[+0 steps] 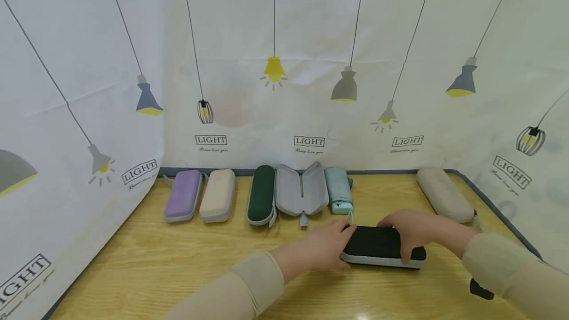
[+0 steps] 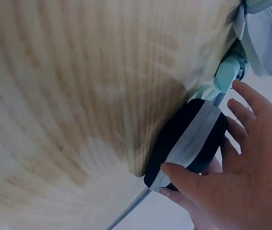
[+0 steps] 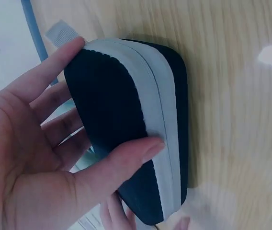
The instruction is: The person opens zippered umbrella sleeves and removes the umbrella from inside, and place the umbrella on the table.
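A black zip case [image 1: 378, 243] with a pale grey zipper band lies low over the wooden table, its long side toward me. My right hand [image 1: 415, 233] grips it from above near the right end. In the right wrist view the thumb [image 3: 148, 148] presses on the front by the zipper band, and the fingers reach round the far side. At the left end, my left hand [image 1: 317, 246] holds the case between thumb and fingers. The left wrist view shows that thumb [image 2: 181, 175] on the end of the band. A grey tab [image 3: 63, 33] sticks out at the case's right end.
Along the back stand a purple case [image 1: 183, 195], a cream case [image 1: 218, 195], a dark green case [image 1: 261, 194], an opened grey case [image 1: 289, 191] and a teal folding umbrella [image 1: 339, 186]. A taupe case [image 1: 444, 195] lies back right. Lamp-printed cloth [image 1: 306, 23] walls the table [image 1: 178, 265].
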{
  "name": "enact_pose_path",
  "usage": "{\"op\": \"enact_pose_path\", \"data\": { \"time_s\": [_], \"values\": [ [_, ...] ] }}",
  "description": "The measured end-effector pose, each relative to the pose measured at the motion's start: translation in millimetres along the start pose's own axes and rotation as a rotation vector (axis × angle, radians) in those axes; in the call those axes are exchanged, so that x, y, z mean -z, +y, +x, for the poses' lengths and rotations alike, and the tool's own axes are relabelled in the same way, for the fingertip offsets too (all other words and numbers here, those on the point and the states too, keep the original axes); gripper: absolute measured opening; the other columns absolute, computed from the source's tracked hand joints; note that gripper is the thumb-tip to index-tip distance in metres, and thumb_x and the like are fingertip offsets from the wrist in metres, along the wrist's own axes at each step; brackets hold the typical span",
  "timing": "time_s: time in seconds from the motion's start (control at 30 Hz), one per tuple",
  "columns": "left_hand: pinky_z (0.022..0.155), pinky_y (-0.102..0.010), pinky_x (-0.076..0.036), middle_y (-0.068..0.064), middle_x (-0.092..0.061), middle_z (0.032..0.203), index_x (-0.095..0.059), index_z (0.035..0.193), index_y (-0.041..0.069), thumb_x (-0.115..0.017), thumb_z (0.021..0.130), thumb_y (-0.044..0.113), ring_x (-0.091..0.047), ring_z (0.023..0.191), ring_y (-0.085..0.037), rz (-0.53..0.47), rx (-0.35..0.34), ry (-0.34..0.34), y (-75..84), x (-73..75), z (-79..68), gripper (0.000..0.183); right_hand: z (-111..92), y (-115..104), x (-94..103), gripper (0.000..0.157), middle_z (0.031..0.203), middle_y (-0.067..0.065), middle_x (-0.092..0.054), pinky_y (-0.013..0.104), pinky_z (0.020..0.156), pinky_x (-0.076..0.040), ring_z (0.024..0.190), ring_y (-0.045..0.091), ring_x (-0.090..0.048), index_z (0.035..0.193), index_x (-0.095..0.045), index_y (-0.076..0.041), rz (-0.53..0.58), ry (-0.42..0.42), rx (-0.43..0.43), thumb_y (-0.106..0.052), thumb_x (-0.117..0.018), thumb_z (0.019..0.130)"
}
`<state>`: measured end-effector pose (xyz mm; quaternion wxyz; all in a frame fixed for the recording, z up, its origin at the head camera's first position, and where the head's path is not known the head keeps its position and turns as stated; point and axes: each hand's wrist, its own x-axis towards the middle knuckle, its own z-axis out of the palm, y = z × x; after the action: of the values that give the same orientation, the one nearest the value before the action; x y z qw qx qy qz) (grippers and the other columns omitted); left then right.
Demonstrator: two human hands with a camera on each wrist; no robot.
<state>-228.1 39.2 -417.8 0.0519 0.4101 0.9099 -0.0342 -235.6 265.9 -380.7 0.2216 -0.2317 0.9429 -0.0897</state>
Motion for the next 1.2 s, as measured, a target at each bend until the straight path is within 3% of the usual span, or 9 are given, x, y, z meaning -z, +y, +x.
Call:
{"op": "enact_pose_path", "data": {
  "time_s": [0.1, 0.3, 0.47, 0.73, 0.93, 1.07, 1.2],
  "values": [
    [0.082, -0.024, -0.042, 0.004, -0.046, 0.119, -0.039, 0.134, 0.015, -0.064, 0.067, 0.062, -0.046, 0.105, -0.008, 0.006, 0.031, -0.008, -3.1, 2.6, -1.4, 0.086, 9.8, -15.7, -2.5, 0.077, 0.106, -0.006, -0.058, 0.036, 0.082, -0.043, 0.096, 0.017, -0.054, 0.116, -0.058, -0.011, -0.035, 0.005, 0.020, -0.029, -0.088, 0.047],
    [0.070, -0.025, -0.045, 0.006, -0.056, 0.096, -0.050, 0.110, 0.017, -0.073, 0.055, 0.062, -0.054, 0.082, -0.008, -0.006, 0.084, -0.133, -20.3, 5.9, -13.0, 0.074, 30.8, -58.3, -5.3, 0.073, 0.097, -0.015, -0.058, 0.030, 0.078, -0.044, 0.087, 0.007, -0.054, 0.115, -0.060, -0.016, -0.035, -0.017, 0.088, -0.034, -0.087, 0.049],
    [0.076, -0.024, -0.043, 0.005, -0.054, 0.097, -0.049, 0.108, 0.015, -0.075, 0.053, 0.061, -0.053, 0.085, -0.009, -0.053, 0.062, -0.199, -43.7, 1.8, -27.7, 0.076, 47.2, -79.8, -9.6, 0.075, 0.099, -0.015, -0.058, 0.031, 0.077, -0.044, 0.086, 0.007, -0.054, 0.117, -0.059, -0.017, -0.033, -0.012, 0.117, -0.042, -0.084, 0.051],
    [0.083, -0.026, -0.041, 0.000, -0.050, 0.115, -0.039, 0.128, 0.011, -0.071, 0.050, 0.068, -0.051, 0.101, -0.012, -0.146, 0.091, -0.283, -73.7, -2.2, -48.0, 0.102, 64.2, -106.8, -12.5, 0.076, 0.096, -0.015, -0.058, 0.030, 0.073, -0.045, 0.083, 0.006, -0.054, 0.118, -0.059, -0.019, -0.055, -0.001, 0.167, -0.051, -0.080, 0.053],
    [0.082, -0.028, -0.042, -0.001, -0.051, 0.112, -0.041, 0.127, 0.011, -0.070, 0.053, 0.068, -0.051, 0.098, -0.012, -0.186, 0.084, -0.264, -79.0, -4.7, -54.9, 0.098, 61.7, -103.0, -18.5, 0.071, 0.096, -0.015, -0.058, 0.029, 0.070, -0.045, 0.082, 0.006, -0.053, 0.116, -0.059, -0.020, -0.001, 0.042, 0.212, -0.057, -0.075, 0.057],
    [0.084, -0.029, -0.041, -0.001, -0.052, 0.114, -0.039, 0.130, 0.012, -0.070, 0.051, 0.070, -0.051, 0.100, -0.014, -0.173, 0.114, -0.237, -77.2, -5.0, -58.9, 0.102, 53.5, -93.1, -22.1, 0.075, 0.110, -0.008, -0.055, 0.032, 0.080, -0.043, 0.096, 0.010, -0.052, 0.121, -0.055, -0.016, 0.076, 0.065, 0.188, -0.058, -0.072, 0.061],
    [0.083, -0.030, -0.042, -0.004, -0.052, 0.115, -0.039, 0.130, 0.012, -0.068, 0.049, 0.072, -0.051, 0.102, -0.017, -0.141, 0.137, -0.226, -75.4, -4.7, -63.5, 0.105, 43.2, -86.2, -22.6, 0.071, 0.109, -0.005, -0.050, 0.035, 0.082, -0.042, 0.097, 0.013, -0.050, 0.117, -0.057, -0.015, 0.113, 0.121, 0.159, -0.059, -0.070, 0.063]
  ]
}}
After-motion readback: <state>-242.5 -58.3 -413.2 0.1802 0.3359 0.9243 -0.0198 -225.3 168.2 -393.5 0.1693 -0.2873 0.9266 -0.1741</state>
